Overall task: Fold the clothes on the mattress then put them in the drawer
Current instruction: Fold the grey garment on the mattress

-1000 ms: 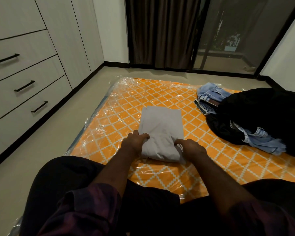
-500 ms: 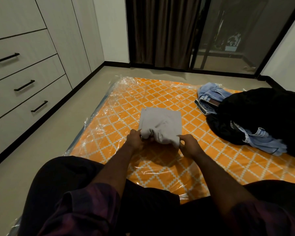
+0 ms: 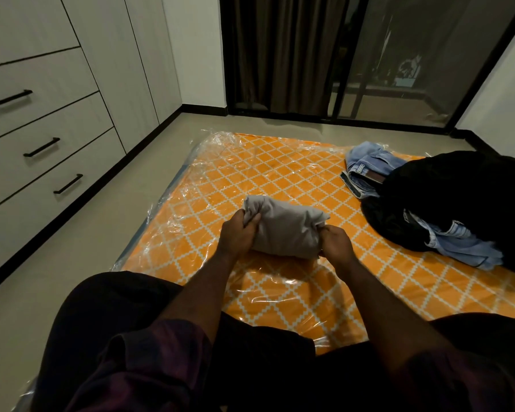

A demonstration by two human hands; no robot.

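Both hands grip the folded bundle. The left hand [image 3: 237,233] holds the left end of the grey garment [image 3: 286,230], fingers curled round the gathered cloth. The right hand [image 3: 336,243] holds the right end, fingers closed on the fabric edge.

The grey garment is a compact folded bundle, held between the two hands over the near middle of the mattress [image 3: 280,171]. Whether its underside touches the mattress cannot be determined.

The mattress lies on the floor [image 3: 81,233]. It is orange with a white lattice pattern and is covered in clear plastic.

At the right side of the mattress:
- blue jeans [image 3: 366,165], at the far edge;
- black garment [image 3: 464,197], heaped and partly overlapping the jeans;
- light-blue denim piece [image 3: 464,245], showing below the black garment.

The drawers [image 3: 51,153] stand at the left, all closed, well apart from the grey garment.
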